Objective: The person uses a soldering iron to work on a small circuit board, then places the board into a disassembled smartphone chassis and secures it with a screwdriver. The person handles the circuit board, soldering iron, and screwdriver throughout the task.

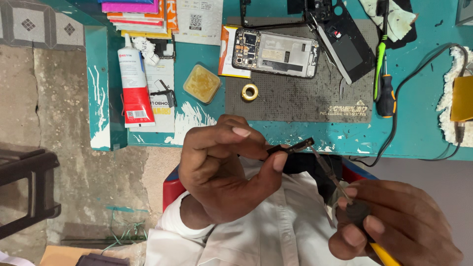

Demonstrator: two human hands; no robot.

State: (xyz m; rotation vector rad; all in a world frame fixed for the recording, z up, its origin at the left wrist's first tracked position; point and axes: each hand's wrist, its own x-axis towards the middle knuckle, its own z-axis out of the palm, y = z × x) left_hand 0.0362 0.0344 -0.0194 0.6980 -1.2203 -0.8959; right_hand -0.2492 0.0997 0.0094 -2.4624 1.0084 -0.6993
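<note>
1. Two hands – left hand (221, 170), right hand (394, 224).
2. Two screwdrivers – one black-handled screwdriver (352, 204) in the right hand, one green-and-black screwdriver (383, 79) on the table.
3. One small black part (291, 146) in the left hand.
4. One opened phone (276, 52).
5. One grey work mat (300, 96).
6. One glue tube (134, 81).
7. One solder wire spool (250, 91).
8. One yellow flux tub (202, 83).

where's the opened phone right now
The opened phone lies on the dark work mat at the top centre of the head view, above the small solder spool and right of the yellow flux tub.
</note>
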